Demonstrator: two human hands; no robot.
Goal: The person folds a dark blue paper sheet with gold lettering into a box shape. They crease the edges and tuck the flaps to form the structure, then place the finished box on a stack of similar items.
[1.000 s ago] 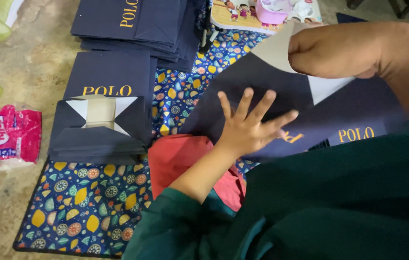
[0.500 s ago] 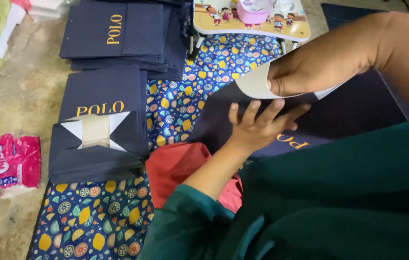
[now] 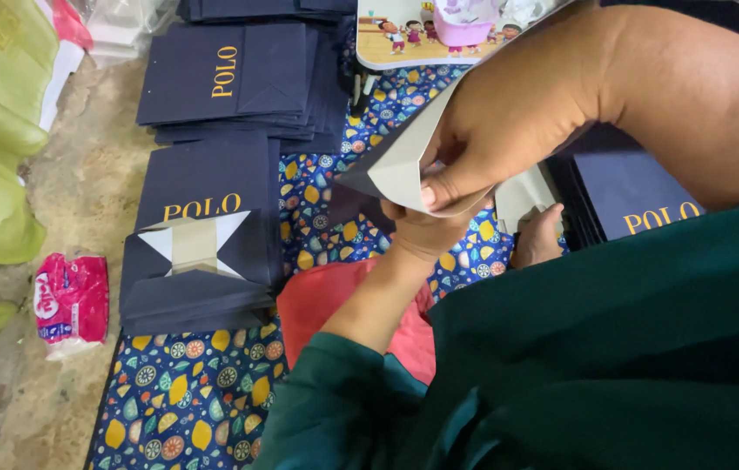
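- Right hand [image 3: 509, 130]: closed in a pinch on the flap [image 3: 400, 165], thumb on its pale inner face, fingers curled behind. The forearm crosses the upper right of the view.
- Left hand [image 3: 426, 231]: sits directly under the right hand and is largely covered by it and by the flap. Only the wrist and back of the hand show; whether it grips anything cannot be told.
- Flap: pale grey inside, navy outside, lifted and tilted above the mat [image 3: 195, 392]. The rest of the bag it belongs to is hidden behind both hands.
- Green sleeve [image 3: 561, 365]: fills the lower right and blocks everything beneath it.
- Folded bag [image 3: 200, 252]: navy, lying flat on the mat to the left, well apart from the hands, its base opened into pale triangles.
- Bag stack [image 3: 239, 83]: navy, beyond the folded bag, its top edge cut off by the frame.
- More navy bags [image 3: 639, 196] at right, partly covered by the forearm.
- Red cloth [image 3: 335, 300] under the left forearm, partly hidden.
- Pink packet [image 3: 71, 300] on the floor [image 3: 82, 191], left of the mat.
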